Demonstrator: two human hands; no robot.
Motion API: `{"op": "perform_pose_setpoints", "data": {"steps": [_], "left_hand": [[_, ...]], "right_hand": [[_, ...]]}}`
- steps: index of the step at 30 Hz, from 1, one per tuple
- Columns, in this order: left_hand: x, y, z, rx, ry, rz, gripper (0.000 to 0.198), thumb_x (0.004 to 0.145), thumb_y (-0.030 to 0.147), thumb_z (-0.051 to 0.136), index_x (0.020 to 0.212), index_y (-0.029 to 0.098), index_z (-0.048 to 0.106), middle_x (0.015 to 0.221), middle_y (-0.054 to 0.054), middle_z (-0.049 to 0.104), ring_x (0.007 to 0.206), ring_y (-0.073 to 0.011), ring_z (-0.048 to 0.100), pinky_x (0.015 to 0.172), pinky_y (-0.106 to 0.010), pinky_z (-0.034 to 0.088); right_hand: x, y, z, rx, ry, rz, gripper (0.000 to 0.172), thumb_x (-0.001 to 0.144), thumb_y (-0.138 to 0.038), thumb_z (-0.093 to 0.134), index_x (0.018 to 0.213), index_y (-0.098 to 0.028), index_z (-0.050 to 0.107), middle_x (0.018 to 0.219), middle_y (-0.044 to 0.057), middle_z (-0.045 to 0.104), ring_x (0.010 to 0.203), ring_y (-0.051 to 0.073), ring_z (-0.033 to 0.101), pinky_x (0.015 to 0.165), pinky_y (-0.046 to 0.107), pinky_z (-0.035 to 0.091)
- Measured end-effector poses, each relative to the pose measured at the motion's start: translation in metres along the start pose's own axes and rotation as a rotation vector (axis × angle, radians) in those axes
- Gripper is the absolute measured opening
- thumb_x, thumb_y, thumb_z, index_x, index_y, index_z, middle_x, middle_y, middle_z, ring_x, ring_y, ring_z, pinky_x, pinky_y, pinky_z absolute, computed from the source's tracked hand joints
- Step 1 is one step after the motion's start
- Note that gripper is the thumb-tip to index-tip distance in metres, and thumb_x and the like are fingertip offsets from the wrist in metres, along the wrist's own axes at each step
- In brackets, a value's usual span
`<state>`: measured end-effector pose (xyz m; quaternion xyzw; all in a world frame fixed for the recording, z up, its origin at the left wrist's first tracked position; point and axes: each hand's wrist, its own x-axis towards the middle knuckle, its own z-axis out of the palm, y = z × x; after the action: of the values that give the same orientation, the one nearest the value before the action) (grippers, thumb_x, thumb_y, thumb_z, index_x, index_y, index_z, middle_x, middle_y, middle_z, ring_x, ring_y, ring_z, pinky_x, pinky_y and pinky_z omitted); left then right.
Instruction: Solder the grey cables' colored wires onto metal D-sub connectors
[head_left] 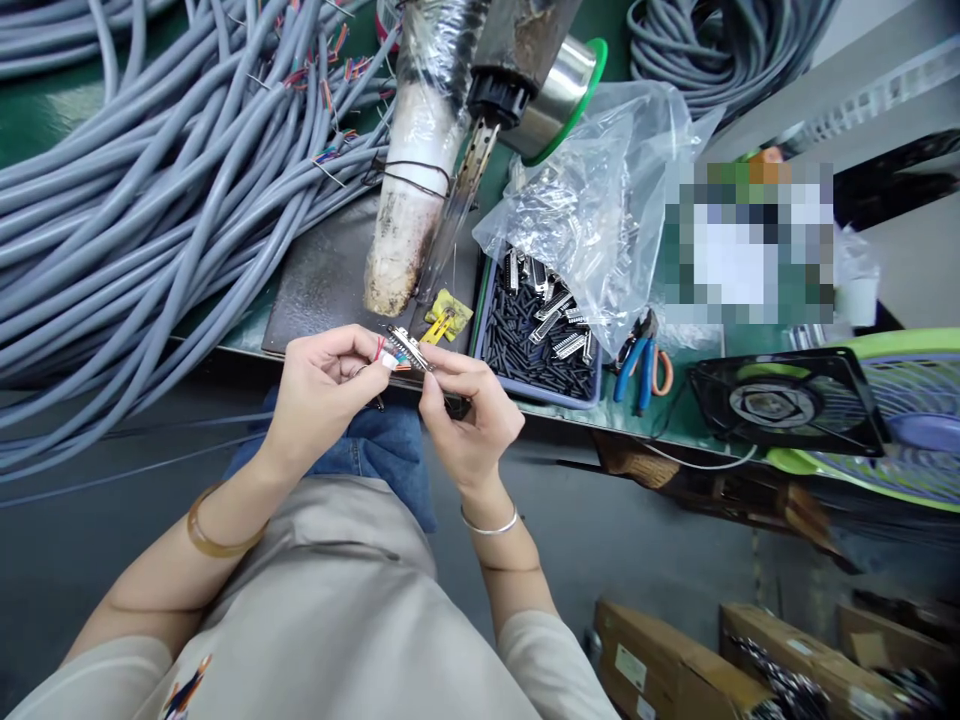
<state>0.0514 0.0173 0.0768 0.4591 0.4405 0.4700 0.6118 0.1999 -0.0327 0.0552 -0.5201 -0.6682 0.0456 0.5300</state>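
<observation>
Metal multi-pin connector [409,349] was pinched by the right hand [466,415]; its coloured wires [384,352] were gripped by the left hand [324,385].

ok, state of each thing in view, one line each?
left hand: pinching coloured wires
right hand: gripping metal connector
plastic bag: open, slumped over tray
tray: filled with small black parts
pliers: lying shut on bench
fan: lying flat

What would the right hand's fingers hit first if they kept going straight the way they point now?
Probably the metal connector already pinched between the right hand and left hand. Past it, the yellow piece looks next, though depth is unclear.
</observation>
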Motion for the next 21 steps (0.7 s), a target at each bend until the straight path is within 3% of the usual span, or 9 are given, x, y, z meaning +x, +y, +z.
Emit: {"op": "perform_pose_setpoints", "data": {"steps": [7,21], "left_hand": [[0.003,-0.002,0.001,0.069,0.019,0.047,0.013,0.074,0.016,0.073,0.064,0.017,0.066,0.067,0.0,0.065,0.053,-0.0067,0.049,0.048,-0.019,0.037],[0.003,0.005,0.004,0.093,0.041,0.104,0.012,0.077,0.015,0.073,0.066,0.017,0.068,0.066,0.001,0.065,0.054,-0.0064,0.049,0.05,-0.018,0.039]], "right_hand": [[0.005,0.006,0.001,0.039,0.02,0.009,0.015,0.091,-0.01,0.065,0.092,-0.024,0.059,0.107,0.005,0.08,0.095,0.017,0.078,0.08,0.032,0.064],[0.015,0.003,0.0,-0.037,0.036,-0.072,0.017,0.088,-0.01,0.072,0.092,-0.024,0.063,0.107,0.005,0.08,0.089,0.016,0.078,0.075,0.029,0.065]]}}
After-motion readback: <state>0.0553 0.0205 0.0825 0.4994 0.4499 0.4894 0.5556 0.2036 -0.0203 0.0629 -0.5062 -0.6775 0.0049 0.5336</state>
